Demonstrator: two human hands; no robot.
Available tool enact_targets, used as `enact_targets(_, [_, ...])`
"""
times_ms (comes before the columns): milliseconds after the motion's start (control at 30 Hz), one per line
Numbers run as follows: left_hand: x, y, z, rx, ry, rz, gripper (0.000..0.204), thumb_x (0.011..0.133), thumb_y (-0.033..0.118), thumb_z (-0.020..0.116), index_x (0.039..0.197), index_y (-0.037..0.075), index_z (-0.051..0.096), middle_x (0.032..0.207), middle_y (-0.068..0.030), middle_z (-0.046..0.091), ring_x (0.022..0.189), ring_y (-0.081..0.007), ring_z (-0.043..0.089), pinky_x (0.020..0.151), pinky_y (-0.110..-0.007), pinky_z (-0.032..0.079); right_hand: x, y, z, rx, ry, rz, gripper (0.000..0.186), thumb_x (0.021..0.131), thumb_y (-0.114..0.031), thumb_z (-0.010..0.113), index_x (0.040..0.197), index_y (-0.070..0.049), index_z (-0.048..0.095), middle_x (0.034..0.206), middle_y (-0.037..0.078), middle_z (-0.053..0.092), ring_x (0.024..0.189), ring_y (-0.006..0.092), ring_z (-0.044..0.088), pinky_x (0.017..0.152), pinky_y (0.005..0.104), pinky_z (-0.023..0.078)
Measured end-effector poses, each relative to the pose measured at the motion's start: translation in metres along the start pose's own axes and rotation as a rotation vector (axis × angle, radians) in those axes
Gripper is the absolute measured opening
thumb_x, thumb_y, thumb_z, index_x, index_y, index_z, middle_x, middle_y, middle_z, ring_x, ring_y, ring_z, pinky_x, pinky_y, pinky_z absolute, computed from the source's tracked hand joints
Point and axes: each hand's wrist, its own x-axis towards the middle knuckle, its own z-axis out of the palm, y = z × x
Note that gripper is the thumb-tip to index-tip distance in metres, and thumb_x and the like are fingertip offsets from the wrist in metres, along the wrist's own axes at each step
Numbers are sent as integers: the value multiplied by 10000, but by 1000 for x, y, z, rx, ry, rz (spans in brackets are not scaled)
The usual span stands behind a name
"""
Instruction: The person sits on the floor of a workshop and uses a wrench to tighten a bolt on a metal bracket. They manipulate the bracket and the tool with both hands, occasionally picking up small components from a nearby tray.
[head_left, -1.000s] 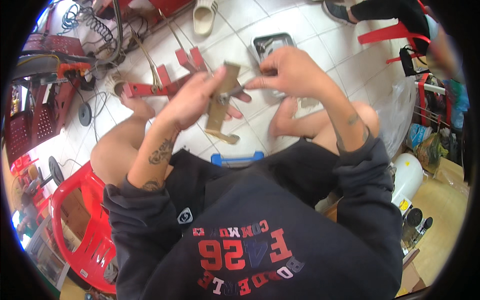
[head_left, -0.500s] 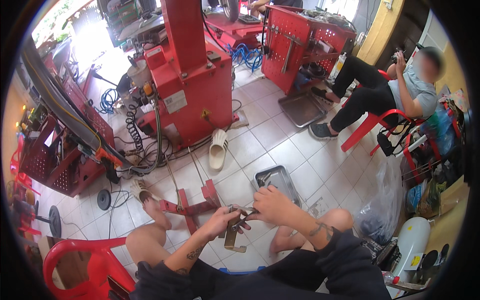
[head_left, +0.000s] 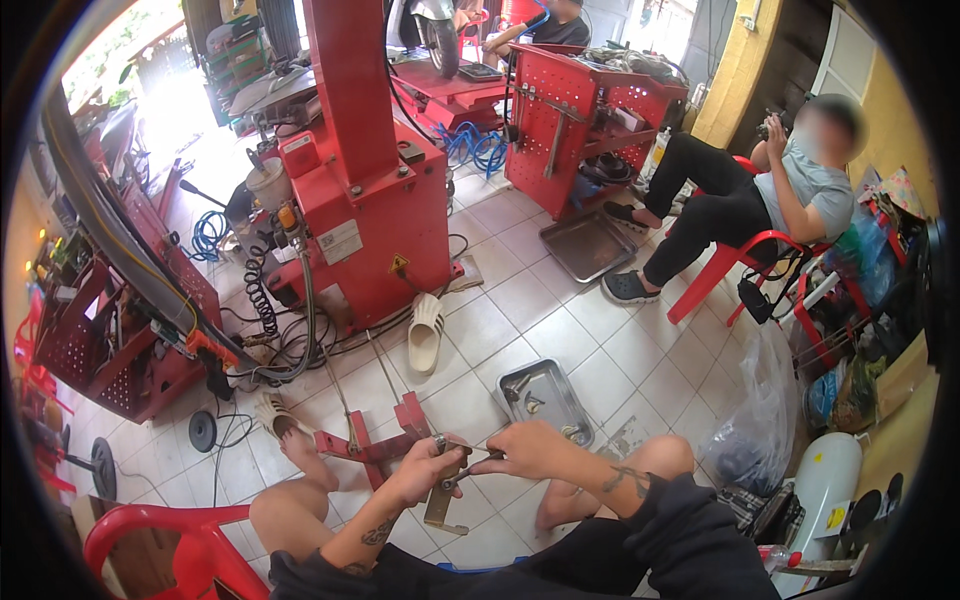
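Observation:
My left hand [head_left: 425,472] is closed around a metal bracket [head_left: 437,510], a flat, brassy strip with a bent lower end. My right hand [head_left: 537,452] grips a dark wrench [head_left: 469,473], its far end against a bolt head on the bracket. The fingers of both hands partly cover where wrench and bracket meet. Just beyond them on the floor lies a metal tray [head_left: 568,392] with several small metal parts inside. A red metal stand [head_left: 367,452] with angled arms is right behind my left hand.
A big red machine [head_left: 370,235] with a column rises ahead, hoses around its base. A red tool cart [head_left: 540,150] stands farther right, near a second tray [head_left: 585,262]. A person sits on a red chair [head_left: 712,275]. Pale slippers [head_left: 424,345] and a plastic bag [head_left: 755,420] lie around.
The whole view has shifted, so the surroundings sit lower in the picture. My right hand has turned on the wrench, and the wrench lies at a different angle to the bracket.

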Motion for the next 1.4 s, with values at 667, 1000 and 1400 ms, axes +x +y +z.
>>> enact_targets(667, [3,5,-16,-86,136,-112,288,1024,244,530,1153,-8,584,960,-106,633,664,-252,685,589,-380,603,3,-2,8,133,255,-52,971,745,-657,749,1488,-114,441,730,135,654,727,325,672,658,400,513])
enact_targets(1000, [-4,12,-4,-103,156,-62,274,1018,201,540,1190,-7,587,993,-140,677,777,-264,715,622,-367,630,1,-17,-14,-185,291,-99,954,794,-616,723,1515,-83,397,649,58,592,625,249,605,622,359,466])
enact_targets(1400, [3,8,-14,-172,303,-27,212,1003,132,545,1152,-17,565,960,-169,692,607,-286,703,498,-404,618,10,-17,2,-145,360,-396,1118,709,-717,706,1521,-36,354,847,91,652,783,244,603,811,366,402])
